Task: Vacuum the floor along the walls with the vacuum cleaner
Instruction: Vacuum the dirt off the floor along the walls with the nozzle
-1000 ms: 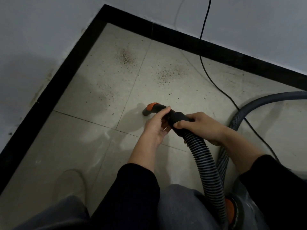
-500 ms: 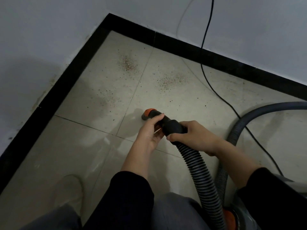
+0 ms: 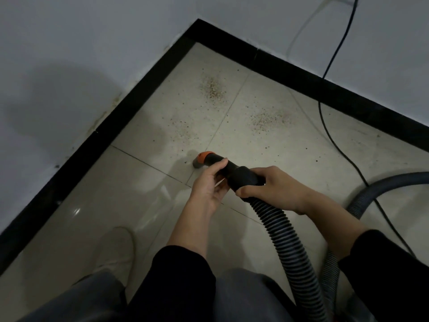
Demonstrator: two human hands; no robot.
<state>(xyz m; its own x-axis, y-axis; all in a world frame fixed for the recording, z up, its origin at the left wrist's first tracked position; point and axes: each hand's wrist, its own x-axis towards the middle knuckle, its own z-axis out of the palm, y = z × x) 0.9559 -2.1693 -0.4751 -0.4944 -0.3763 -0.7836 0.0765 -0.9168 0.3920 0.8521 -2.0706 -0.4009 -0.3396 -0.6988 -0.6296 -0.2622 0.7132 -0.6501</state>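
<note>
A black ribbed vacuum hose (image 3: 282, 231) ends in a black handle with an orange-collared nozzle (image 3: 203, 159) pointing down at the pale tiled floor. My left hand (image 3: 209, 184) grips the handle just behind the nozzle. My right hand (image 3: 269, 187) is curled round the thicker black cuff where the ribbed hose begins. Crumb-like dirt lies in patches ahead of the nozzle, one patch (image 3: 213, 88) near the corner and another (image 3: 270, 119) to its right, with thinner specks (image 3: 183, 130) closer in.
Black baseboard (image 3: 130, 105) runs along both white walls and meets in a corner at the top. A black power cord (image 3: 329, 126) comes down the right wall across the floor. The hose loops round at the right (image 3: 380, 184). My shoe (image 3: 116, 247) is at the lower left.
The view has tilted, so the corner and dirt sit lower in the frame. Both hands keep their hold on the hose, and the nozzle has crept slightly left toward the tile joint.
</note>
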